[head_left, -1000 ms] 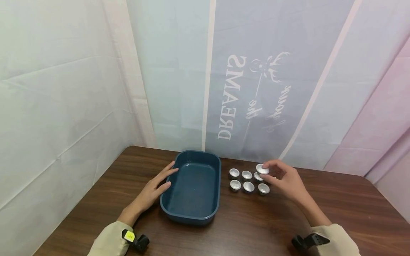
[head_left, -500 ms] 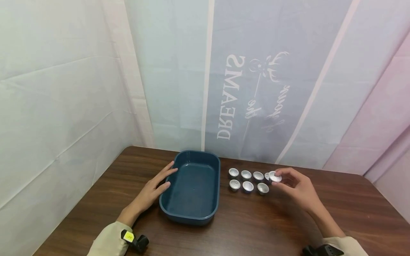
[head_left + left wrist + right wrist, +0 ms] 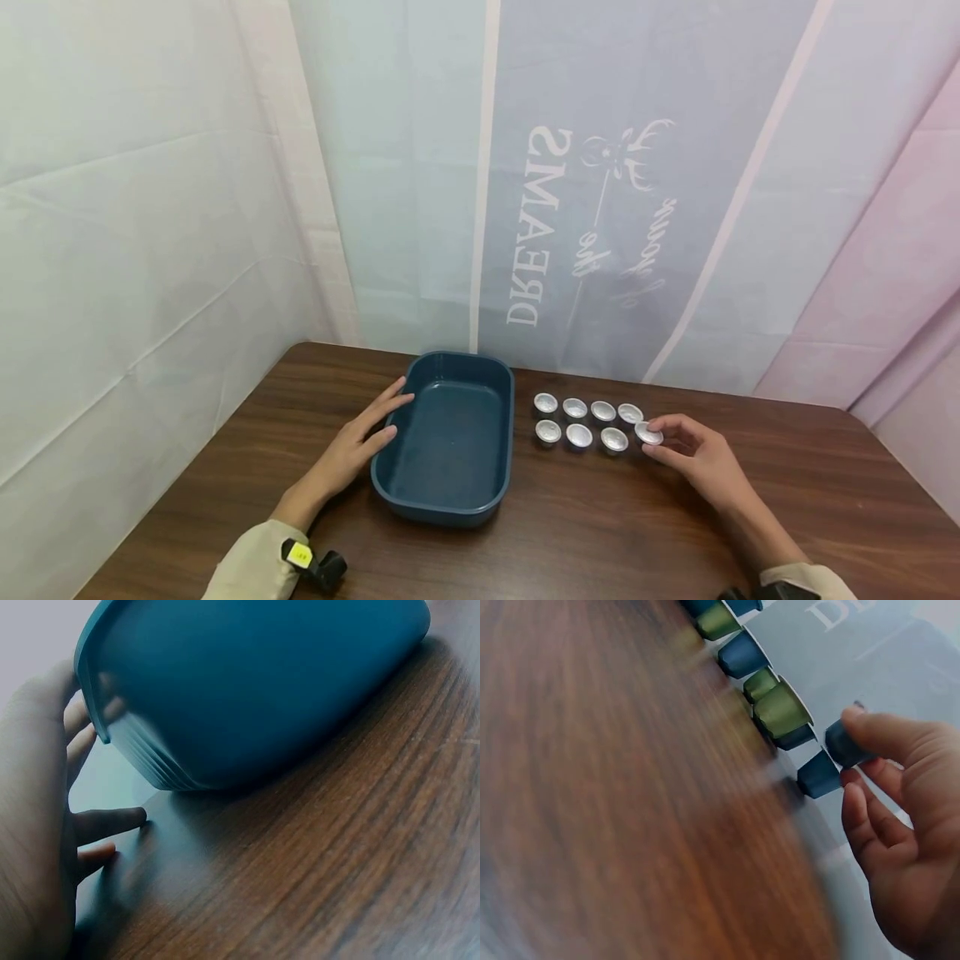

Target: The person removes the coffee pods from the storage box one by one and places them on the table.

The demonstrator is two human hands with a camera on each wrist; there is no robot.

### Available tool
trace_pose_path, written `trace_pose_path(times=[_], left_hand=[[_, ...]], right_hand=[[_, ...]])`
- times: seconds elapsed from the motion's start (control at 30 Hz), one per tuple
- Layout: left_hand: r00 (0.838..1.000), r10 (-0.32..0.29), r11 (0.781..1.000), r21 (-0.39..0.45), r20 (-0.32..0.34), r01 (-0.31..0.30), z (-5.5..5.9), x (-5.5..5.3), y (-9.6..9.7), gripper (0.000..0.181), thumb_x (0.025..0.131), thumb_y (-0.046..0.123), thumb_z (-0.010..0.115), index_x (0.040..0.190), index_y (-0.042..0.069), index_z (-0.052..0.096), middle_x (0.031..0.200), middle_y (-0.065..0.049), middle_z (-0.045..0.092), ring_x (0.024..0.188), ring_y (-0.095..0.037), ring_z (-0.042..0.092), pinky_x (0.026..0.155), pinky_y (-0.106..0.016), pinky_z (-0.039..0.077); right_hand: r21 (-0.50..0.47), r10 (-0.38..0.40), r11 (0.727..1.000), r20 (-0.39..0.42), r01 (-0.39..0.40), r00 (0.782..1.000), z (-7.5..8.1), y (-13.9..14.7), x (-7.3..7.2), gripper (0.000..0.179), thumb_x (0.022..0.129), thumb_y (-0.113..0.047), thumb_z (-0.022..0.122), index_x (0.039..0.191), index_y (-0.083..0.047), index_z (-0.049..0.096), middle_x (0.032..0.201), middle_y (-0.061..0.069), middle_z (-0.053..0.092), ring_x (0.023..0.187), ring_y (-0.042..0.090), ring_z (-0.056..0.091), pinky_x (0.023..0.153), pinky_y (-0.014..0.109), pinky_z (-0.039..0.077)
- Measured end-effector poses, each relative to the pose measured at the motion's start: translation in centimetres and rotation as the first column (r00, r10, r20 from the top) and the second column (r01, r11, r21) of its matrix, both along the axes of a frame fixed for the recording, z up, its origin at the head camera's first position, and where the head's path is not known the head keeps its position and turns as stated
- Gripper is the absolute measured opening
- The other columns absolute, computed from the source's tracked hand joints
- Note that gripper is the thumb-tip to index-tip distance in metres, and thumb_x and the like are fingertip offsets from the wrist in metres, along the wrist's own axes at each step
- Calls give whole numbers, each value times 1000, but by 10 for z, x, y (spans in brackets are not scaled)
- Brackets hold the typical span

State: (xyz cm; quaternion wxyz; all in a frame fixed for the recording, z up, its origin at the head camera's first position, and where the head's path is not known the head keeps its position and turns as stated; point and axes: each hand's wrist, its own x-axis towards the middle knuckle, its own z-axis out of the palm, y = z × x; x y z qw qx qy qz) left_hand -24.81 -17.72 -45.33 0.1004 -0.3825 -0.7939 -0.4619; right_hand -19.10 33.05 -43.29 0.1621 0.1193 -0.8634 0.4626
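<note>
My right hand (image 3: 708, 462) pinches a coffee capsule (image 3: 646, 433) by its edge, thumb on one side and fingers on the other, at the right end of the front row. In the right wrist view this capsule is dark blue, close above another blue capsule (image 3: 820, 775). Several more capsules, blue or green with silver lids, stand lid up in two rows, one green capsule (image 3: 783, 709) among them. My left hand (image 3: 351, 446) rests along the left rim of a dark blue rectangular basin (image 3: 442, 510), fingers loosely extended over the edge. No contents show inside the basin.
The brown wooden table (image 3: 592, 533) has rounded far corners. Behind it hangs a printed cloth (image 3: 420, 208) close to the back edge, and a pale cloth (image 3: 150, 250) lines the left side. The basin stands left of the capsule rows.
My right hand has moved right and then toward the front with a capsule. Another capsule now shows standing at the back row's right end. My left hand stays on the basin rim.
</note>
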Motion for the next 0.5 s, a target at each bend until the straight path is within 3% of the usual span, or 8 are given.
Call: trace_pose_path(times=[0.2, 0.5], left_hand=[[1000, 0, 1000, 6, 6, 0, 1, 0, 0, 47, 101, 9, 45, 147, 12, 39, 158, -8, 18, 143, -26, 19, 101, -63, 26], [1000, 12, 1000, -4, 9, -12, 0, -1, 0, 48, 100, 7, 47, 147, 14, 40, 158, -5, 18, 143, -27, 19, 102, -61, 26]], right_hand=[[53, -9, 999, -18, 10, 1000, -10, 4, -3, 27, 79, -13, 79, 103, -10, 66, 103, 7, 66, 80, 14, 67, 67, 22, 52], [190, -88, 977, -40, 94, 995, -16, 2, -2, 26, 77, -21, 81, 99, -18, 66, 99, 1, 67, 69, 10, 64, 62, 22, 49]])
